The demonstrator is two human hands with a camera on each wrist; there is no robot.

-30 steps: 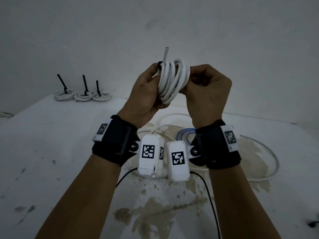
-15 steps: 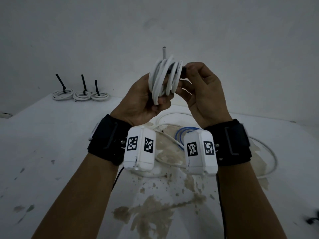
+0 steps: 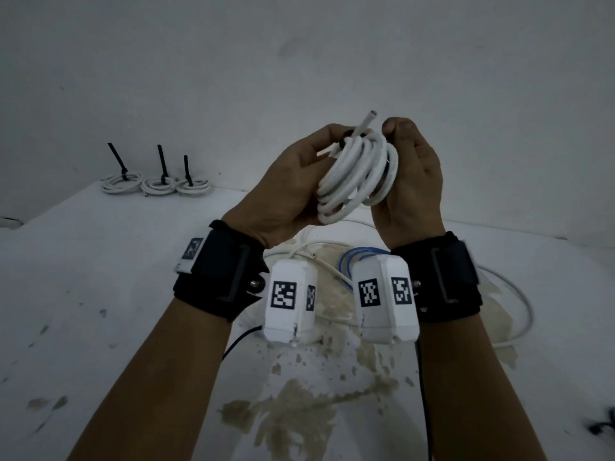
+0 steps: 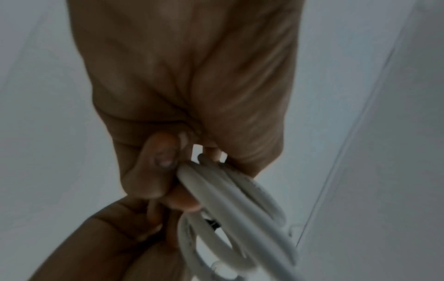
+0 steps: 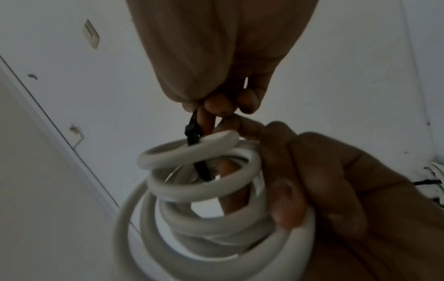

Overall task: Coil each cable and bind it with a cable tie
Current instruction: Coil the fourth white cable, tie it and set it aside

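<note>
A white cable coil (image 3: 357, 174) is held up in front of me between both hands, tilted, with one cut end (image 3: 366, 123) poking up. My left hand (image 3: 319, 151) grips the coil's left side, its fingers wrapped round the strands (image 4: 240, 199). A black cable tie (image 5: 192, 131) runs through the coil's middle and over its top loop. My right hand (image 5: 211, 108) pinches the upper part of that tie; in the head view the right hand (image 3: 396, 128) sits at the coil's top right. The tie is almost hidden in the head view.
Three bound white coils (image 3: 156, 186) with upright black tie tails lie at the table's back left, near the wall. Below my hands, loose white cable (image 3: 522, 314) and a small blue coil (image 3: 352, 261) lie on the stained white table (image 3: 100, 294). Something small and dark (image 3: 605, 434) sits at the right edge.
The coil has turned from nearly edge-on to tilted with its loops facing left. Both hands shifted right, and the right hand moved up to the coil's top.
</note>
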